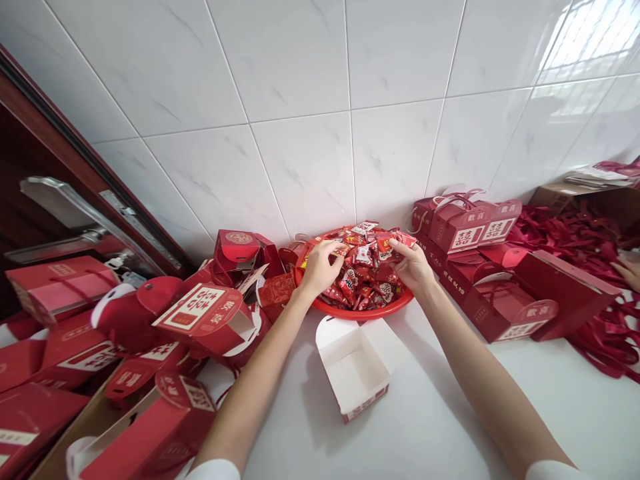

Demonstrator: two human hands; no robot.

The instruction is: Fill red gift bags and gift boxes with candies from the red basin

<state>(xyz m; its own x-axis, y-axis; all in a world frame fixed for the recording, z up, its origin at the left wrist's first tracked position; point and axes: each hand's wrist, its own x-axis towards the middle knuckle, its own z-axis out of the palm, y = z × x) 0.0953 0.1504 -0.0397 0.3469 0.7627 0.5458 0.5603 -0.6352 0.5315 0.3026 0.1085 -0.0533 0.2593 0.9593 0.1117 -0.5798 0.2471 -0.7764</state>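
Toward the worktop's (pixel 430 413) wall edge, right hand (pixel 413 263) pinches a red packet (pixel 401 238), left hand (pixel 321 267) curls narrow — hold unclear; open box (pixel 356 377) lies nearer, between forearms (pixel 477 367).

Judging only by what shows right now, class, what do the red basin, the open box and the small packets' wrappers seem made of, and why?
Red basin: probably plastic; smooth rim with a soft shine.
Open box: likely card, plain white inside; thin, folded walls.
Small packets: wrappers perhaps plastic film or foil; glossy, crinkled.
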